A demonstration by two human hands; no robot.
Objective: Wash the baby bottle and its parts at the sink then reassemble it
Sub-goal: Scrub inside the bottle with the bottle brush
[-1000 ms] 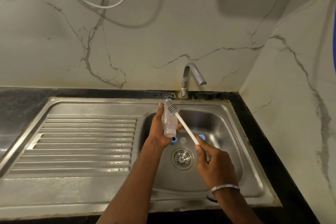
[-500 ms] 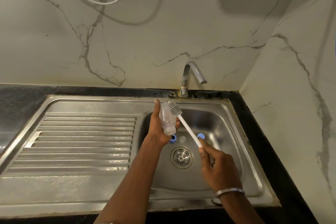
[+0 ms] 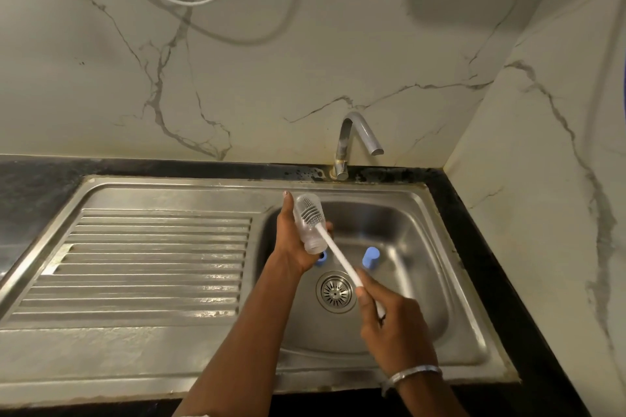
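Clear baby bottle (image 3: 310, 240) is gripped by the left hand (image 3: 288, 247) mid-frame over the sink (image 3: 423, 247); bottle brush (image 3: 338, 255), clenched in the right hand (image 3: 396, 325), is laid against it.

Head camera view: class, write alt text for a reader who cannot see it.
Over a steel sink, a person's left hand grips a clear baby bottle while the right hand holds a white brush, its bristle head against the bottle. Two blue parts lie in the sink near the drain.
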